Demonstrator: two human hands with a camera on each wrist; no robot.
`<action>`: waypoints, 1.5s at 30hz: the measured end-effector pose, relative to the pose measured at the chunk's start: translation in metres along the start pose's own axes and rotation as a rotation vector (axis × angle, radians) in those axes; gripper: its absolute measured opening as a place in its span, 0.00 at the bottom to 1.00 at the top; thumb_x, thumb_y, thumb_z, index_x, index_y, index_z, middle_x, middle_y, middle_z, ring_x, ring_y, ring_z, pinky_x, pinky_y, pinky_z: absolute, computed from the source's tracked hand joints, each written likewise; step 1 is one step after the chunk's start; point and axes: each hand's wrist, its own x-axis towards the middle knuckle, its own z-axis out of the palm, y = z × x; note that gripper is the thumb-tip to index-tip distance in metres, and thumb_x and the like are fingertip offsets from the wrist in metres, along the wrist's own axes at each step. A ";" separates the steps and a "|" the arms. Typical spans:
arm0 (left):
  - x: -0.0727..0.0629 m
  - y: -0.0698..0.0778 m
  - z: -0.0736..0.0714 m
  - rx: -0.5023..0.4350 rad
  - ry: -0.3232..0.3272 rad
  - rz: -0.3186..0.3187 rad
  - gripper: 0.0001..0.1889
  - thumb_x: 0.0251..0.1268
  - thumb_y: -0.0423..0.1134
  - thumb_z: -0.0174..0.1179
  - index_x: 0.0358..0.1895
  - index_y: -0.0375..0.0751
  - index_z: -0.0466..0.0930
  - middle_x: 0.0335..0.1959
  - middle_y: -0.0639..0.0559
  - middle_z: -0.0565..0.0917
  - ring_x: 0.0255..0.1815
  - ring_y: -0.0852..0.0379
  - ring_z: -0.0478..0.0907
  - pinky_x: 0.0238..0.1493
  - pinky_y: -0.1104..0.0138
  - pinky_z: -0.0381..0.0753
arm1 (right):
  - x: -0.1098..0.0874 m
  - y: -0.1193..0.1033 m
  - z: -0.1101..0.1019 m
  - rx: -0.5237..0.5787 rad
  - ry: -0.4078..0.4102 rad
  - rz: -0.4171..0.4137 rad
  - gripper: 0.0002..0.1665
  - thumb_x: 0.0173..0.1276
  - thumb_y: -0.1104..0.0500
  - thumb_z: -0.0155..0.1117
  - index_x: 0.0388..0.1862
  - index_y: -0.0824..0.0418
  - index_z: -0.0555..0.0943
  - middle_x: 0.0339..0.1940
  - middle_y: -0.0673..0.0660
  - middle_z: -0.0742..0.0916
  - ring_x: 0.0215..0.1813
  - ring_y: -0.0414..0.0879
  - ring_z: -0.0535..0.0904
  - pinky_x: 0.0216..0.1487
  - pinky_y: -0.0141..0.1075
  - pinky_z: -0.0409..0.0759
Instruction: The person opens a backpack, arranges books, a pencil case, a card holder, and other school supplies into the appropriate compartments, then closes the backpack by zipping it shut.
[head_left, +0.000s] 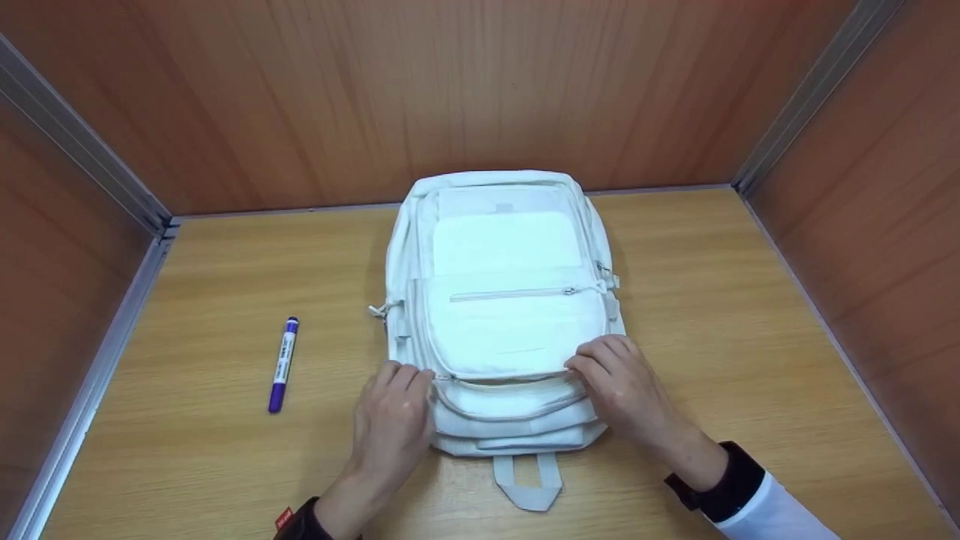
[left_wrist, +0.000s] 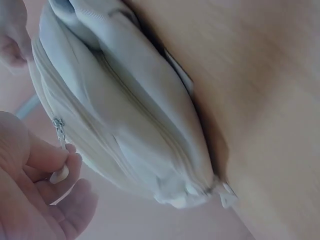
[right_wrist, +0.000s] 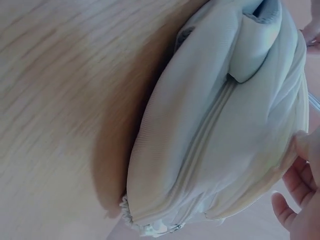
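Note:
A white backpack lies on its back, with its top handle loop towards the person. At the front pocket's near left corner, my left hand pinches a zipper pull. In the left wrist view the pull's pale end shows between thumb and fingers, hanging from a metal slider. On the opposite corner, my right hand pinches the pocket's fabric edge between thumb and fingers. Between the hands the pocket's near edge gapes a little.
A purple and white marker lies on the wooden table left of the backpack. Wooden panels stand behind and at both sides, and the backpack's far end is close to the back one.

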 end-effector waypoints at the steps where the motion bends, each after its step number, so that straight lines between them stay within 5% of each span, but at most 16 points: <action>1: 0.002 -0.005 -0.001 0.008 -0.007 -0.016 0.12 0.49 0.18 0.64 0.37 0.32 0.87 0.31 0.45 0.85 0.36 0.48 0.77 0.33 0.60 0.77 | 0.000 0.000 -0.001 -0.003 0.000 0.002 0.15 0.82 0.59 0.52 0.41 0.61 0.85 0.39 0.54 0.86 0.45 0.50 0.81 0.50 0.43 0.78; 8: 0.024 -0.029 -0.002 0.064 -0.069 -0.059 0.13 0.48 0.18 0.65 0.38 0.31 0.88 0.33 0.42 0.86 0.38 0.45 0.77 0.33 0.59 0.76 | 0.003 0.000 -0.006 0.018 0.002 0.010 0.08 0.76 0.63 0.60 0.41 0.62 0.86 0.40 0.54 0.86 0.46 0.50 0.81 0.48 0.43 0.77; 16: 0.058 -0.052 0.013 0.064 -0.060 -0.072 0.11 0.47 0.17 0.65 0.34 0.30 0.87 0.31 0.40 0.86 0.35 0.44 0.76 0.30 0.59 0.75 | 0.006 0.001 -0.006 0.037 0.076 -0.011 0.21 0.87 0.56 0.47 0.39 0.63 0.85 0.38 0.55 0.85 0.44 0.51 0.80 0.47 0.42 0.75; 30: 0.112 -0.071 0.028 0.007 -0.155 -0.210 0.08 0.55 0.21 0.64 0.38 0.29 0.87 0.32 0.38 0.86 0.35 0.43 0.75 0.36 0.54 0.77 | 0.006 0.001 -0.010 0.093 0.030 0.044 0.17 0.85 0.56 0.53 0.41 0.64 0.86 0.41 0.56 0.85 0.46 0.51 0.80 0.49 0.43 0.74; 36: 0.104 -0.080 0.030 -0.037 -0.157 -0.279 0.09 0.66 0.27 0.65 0.47 0.30 0.88 0.41 0.36 0.89 0.40 0.40 0.82 0.40 0.51 0.82 | 0.008 0.000 -0.010 0.087 0.060 0.027 0.17 0.85 0.56 0.53 0.42 0.63 0.86 0.40 0.54 0.85 0.46 0.50 0.80 0.49 0.41 0.73; 45: 0.051 -0.097 0.011 -0.058 -0.211 -0.328 0.15 0.71 0.33 0.65 0.55 0.27 0.84 0.47 0.32 0.87 0.44 0.35 0.84 0.38 0.46 0.84 | 0.018 0.003 -0.018 0.102 0.133 0.032 0.19 0.84 0.55 0.54 0.41 0.65 0.87 0.39 0.56 0.86 0.43 0.51 0.80 0.47 0.40 0.72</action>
